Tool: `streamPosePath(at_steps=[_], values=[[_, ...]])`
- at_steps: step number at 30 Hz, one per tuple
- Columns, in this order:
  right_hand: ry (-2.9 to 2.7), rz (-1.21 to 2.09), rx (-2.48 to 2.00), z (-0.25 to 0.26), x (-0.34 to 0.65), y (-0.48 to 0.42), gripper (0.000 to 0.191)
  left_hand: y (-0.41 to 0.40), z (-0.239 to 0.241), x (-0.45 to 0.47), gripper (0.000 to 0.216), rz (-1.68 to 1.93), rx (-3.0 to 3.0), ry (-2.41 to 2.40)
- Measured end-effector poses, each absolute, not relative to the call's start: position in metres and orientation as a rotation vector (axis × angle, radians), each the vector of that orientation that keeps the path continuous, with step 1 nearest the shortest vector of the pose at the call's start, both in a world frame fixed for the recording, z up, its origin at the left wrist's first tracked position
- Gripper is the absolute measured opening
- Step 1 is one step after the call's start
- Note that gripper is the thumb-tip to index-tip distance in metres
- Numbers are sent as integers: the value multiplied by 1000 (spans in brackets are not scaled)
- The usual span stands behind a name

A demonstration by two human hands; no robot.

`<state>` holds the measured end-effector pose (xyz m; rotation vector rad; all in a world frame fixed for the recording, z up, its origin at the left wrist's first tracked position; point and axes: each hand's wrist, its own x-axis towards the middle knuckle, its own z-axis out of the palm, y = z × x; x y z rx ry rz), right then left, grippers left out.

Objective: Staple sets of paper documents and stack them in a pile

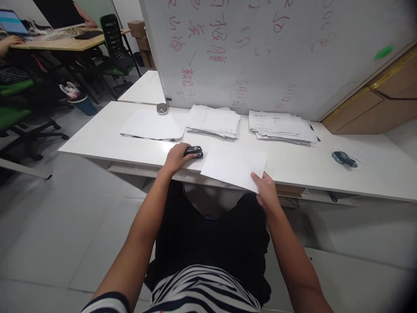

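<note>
My left hand [177, 158] is closed round a small black stapler [193, 151] that rests on the white table [104, 139] near its front edge. My right hand [265, 188] pinches the near right corner of a blank white sheet [233, 165], which lies flat and overhangs the table edge a little. The stapler sits just left of that sheet.
Two paper stacks [213, 121] [282, 126] and a thin spread of sheets [153, 125] lie along the back, below a whiteboard [260, 48] with red writing. A second black stapler [343, 158] lies at right, a small round grey object [162, 108] at back left. Another person's hand [11, 41] rests at a far desk with green chairs.
</note>
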<state>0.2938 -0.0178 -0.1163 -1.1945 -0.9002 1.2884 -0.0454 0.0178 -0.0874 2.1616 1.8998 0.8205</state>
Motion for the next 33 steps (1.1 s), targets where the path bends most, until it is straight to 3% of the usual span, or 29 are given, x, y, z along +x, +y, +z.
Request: streamPosePath(at_steps=[12,19,25,33], values=[[-1013,1490,-1169,-121,256,-11,46,12,-76,-48,37,674,2247,1758],[-1039,1466,-1159,-125,252,-15,45,10,-71,-35,41,753,2216,1804],[-1066,1407,-1159,-132,251,-16,44,8,-71,-18,30,676,2099,2080],[-1042,1410,-1183,-130,249,-18,45,9,-70,-26,38,663,2154,1934]])
